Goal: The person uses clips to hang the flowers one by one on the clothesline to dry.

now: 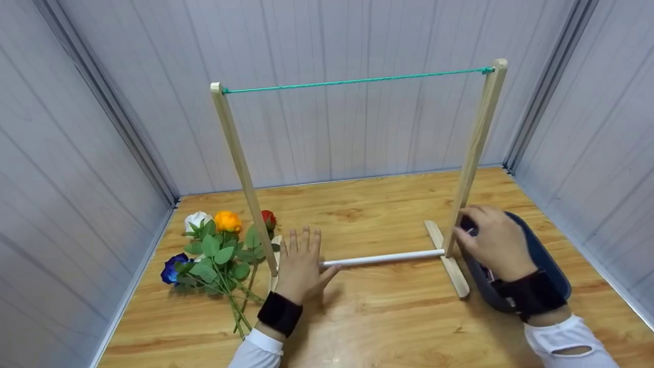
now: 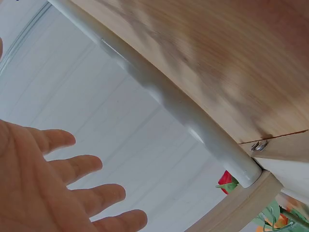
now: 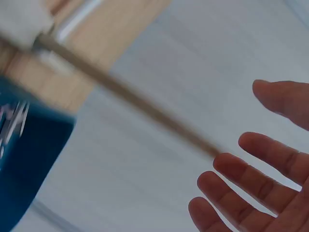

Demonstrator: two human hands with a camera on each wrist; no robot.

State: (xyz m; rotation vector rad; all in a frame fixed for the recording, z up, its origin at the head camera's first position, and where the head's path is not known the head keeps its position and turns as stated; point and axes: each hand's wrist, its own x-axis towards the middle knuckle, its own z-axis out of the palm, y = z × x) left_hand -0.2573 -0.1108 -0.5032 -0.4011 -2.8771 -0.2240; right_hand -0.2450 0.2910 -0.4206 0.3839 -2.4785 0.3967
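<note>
Spreading a wide grip, left hand (image 1: pixel 301 268) is near the rod's (image 1: pixel 386 258) left end; right hand (image 1: pixel 498 243), also wide, near its right.

We see a wooden frame (image 1: pixel 480 138) standing upright on the tabletop (image 1: pixel 378 317), its two pale posts (image 1: pixel 241 163) set left and right. A taut green cord (image 1: pixel 357 81) runs between their tops, and a smooth white rod (image 1: pixel 383 258) joins them low down, beside flat wooden feet (image 1: pixel 456 279). Just right of it we find a dark blue bin (image 1: pixel 542 255), round-cornered, holding small shiny pieces (image 3: pixel 18 121) too blurred to name.
</note>
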